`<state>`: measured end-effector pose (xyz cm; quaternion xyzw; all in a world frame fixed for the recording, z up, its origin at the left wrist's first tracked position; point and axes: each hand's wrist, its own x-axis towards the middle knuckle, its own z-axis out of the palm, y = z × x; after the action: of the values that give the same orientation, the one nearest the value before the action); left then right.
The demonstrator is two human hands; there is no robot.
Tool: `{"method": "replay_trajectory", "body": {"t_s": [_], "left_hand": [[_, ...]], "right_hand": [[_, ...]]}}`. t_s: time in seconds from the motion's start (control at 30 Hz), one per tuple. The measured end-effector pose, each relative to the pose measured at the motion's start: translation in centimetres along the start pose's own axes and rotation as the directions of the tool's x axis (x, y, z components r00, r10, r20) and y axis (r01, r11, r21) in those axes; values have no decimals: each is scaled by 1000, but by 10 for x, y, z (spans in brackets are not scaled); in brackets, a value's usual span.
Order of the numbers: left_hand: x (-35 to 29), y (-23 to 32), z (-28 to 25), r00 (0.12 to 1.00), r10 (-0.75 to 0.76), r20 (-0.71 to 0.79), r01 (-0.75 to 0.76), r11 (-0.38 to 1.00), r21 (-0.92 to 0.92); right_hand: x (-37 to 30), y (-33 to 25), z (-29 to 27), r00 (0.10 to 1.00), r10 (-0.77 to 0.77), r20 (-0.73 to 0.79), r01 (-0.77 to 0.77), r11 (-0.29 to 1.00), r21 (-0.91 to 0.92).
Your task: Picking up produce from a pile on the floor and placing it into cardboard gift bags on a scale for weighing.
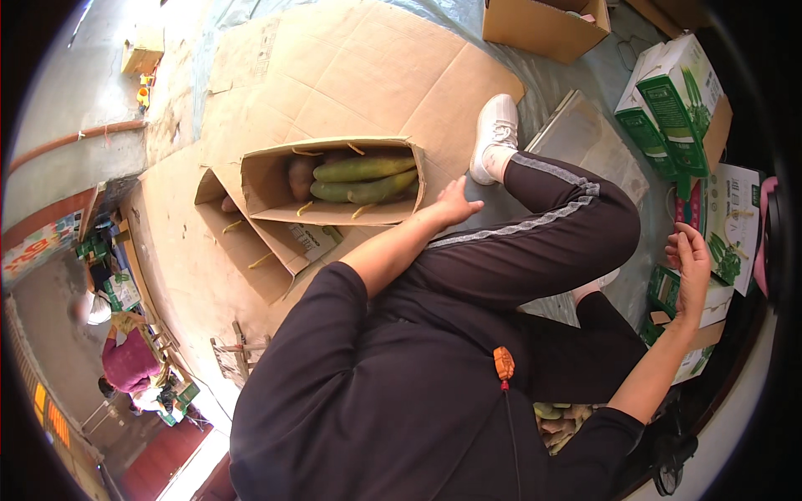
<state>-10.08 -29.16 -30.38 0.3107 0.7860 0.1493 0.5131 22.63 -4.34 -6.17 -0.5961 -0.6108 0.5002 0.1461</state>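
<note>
Left hand (pixel 455 203) outstretched beside carton (pixel 334 179)

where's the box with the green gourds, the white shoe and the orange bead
cardboard box (pixel 276 179), head view, inner left wall
green gourds (pixel 363 169), head view, middle of top gourd
white shoe (pixel 494 134), head view, laces
orange bead (pixel 504 364), head view, centre

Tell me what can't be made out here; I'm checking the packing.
Head view only:
- Open cardboard box: its walls hide how many green gourds lie inside.
- Left hand: fingertips hidden behind the box edge.
- Right hand: grip on the green-and-white carton unclear, bent near the rim.
</note>
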Motion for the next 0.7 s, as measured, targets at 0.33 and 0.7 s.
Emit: {"method": "replay_trajectory", "body": {"t_s": [0.33,0.7], "left_hand": [[-9,-36,-15,983,-139,-122,140,990,-2],[-40,-73,2,989,119,-85,-109,988,112]], "right_hand": [[-5,10,-17,1000,4,-7,-4,999,51],[-18,23,-28,998,53,-46,-50,997,57]]}}
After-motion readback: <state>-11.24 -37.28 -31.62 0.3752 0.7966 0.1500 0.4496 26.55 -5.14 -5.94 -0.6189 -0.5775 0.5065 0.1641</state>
